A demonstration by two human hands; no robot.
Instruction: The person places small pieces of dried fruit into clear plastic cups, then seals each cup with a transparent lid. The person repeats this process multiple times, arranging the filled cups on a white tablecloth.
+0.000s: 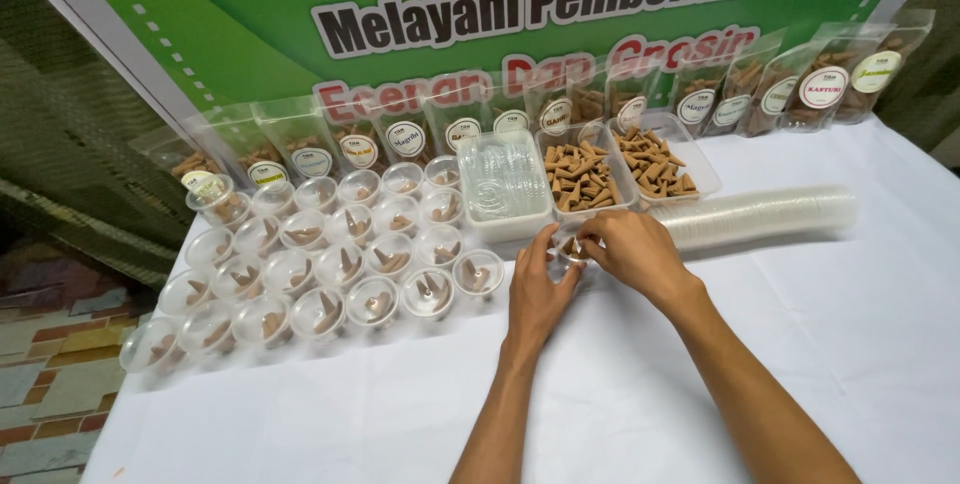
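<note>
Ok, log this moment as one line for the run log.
left hand: holds small clear cup | right hand: fingers at cup rim | nearby: filled cups, cone tray, lid tray

Rows of small clear plastic cups (340, 264) stand left on the worktop (800, 344); two clear tubs of brown cones (610, 174) behind the hands; a lying stack of clear cups (760, 216) right.

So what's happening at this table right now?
A person's left hand and right hand together hold a small clear cup with brown cones in it, just in front of two trays of brown cones. To the left stand rows of filled cups; a tub of clear lids and a lying stack of empty cups rest on the white tablecloth.
</note>
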